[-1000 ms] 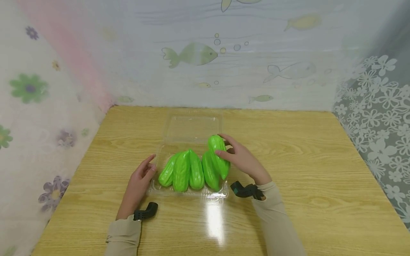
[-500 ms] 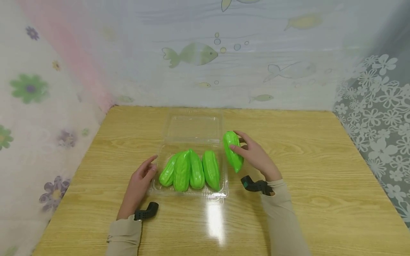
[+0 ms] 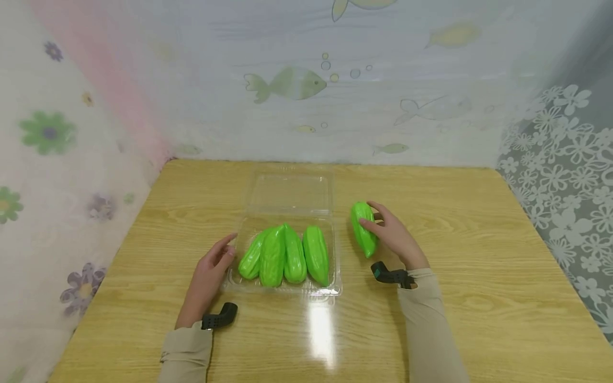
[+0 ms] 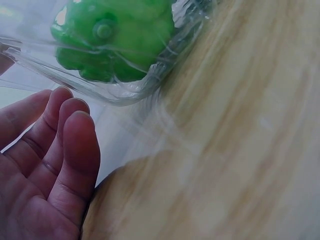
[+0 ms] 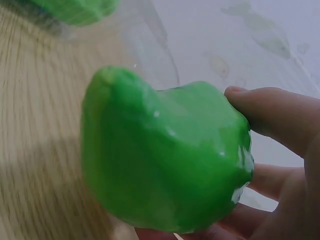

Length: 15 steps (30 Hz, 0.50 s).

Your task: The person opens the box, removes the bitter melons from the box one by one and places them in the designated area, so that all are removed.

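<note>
In the head view, an opened clear plastic clamshell box (image 3: 287, 291) holds several glossy green bitter gourds (image 3: 272, 258) side by side. To its right, my right hand (image 3: 395, 236) grips another ridged green bitter gourd (image 3: 362, 229), thumb on one side and fingers on the other. That gourd's pointed end faces the front; whether it touches the table I cannot tell. My left hand (image 3: 208, 274) stays at the box's left edge, fingers loosely bent. In the left wrist view, its fingertips (image 4: 82, 145) lie close to the clear wall, behind which a gourd's stem end (image 4: 105, 31) shows.
The box's clear lid (image 3: 289, 192) lies folded back behind it. Everything stands on a wood-grain table (image 3: 460, 255). A fish-patterned curtain (image 3: 297, 106) hangs at the back edge, and flowered curtains (image 3: 574, 175) flank both sides.
My right hand has carried the bitter gourd from above the box's right end out to the right, over the table. The left hand has stayed by the box.
</note>
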Tool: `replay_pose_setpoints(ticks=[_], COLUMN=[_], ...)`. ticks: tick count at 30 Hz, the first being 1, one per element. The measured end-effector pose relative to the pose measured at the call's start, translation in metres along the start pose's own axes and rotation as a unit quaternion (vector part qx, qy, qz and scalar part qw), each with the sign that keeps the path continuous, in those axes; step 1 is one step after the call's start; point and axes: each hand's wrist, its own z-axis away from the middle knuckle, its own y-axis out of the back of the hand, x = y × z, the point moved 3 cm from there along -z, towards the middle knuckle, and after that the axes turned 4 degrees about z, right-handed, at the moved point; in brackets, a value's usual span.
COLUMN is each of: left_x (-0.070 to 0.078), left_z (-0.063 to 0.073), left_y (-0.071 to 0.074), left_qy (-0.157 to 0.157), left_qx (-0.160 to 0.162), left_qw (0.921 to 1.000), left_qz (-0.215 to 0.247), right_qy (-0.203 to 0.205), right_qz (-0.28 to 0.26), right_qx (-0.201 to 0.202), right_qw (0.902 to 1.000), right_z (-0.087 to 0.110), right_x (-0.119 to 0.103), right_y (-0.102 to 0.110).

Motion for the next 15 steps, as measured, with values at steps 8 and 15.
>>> replay_pose_setpoints(ticks=[8, 15], left_x=[0.0, 0.0], left_z=[0.0, 0.001], left_y=[-0.001, 0.0], left_qy=[0.001, 0.006], left_qx=[-0.002, -0.001], left_qw=[1.0, 1.0], left_qz=[-0.003, -0.002], right_qy=[-0.03, -0.039], right_qz=[-0.046, -0.06], right_qx=[0.012, 0.037], right_qw=[0.9984, 0.9967], right_z=[0.001, 0.003], right_x=[0.021, 0.036], right_y=[0.007, 0.022])
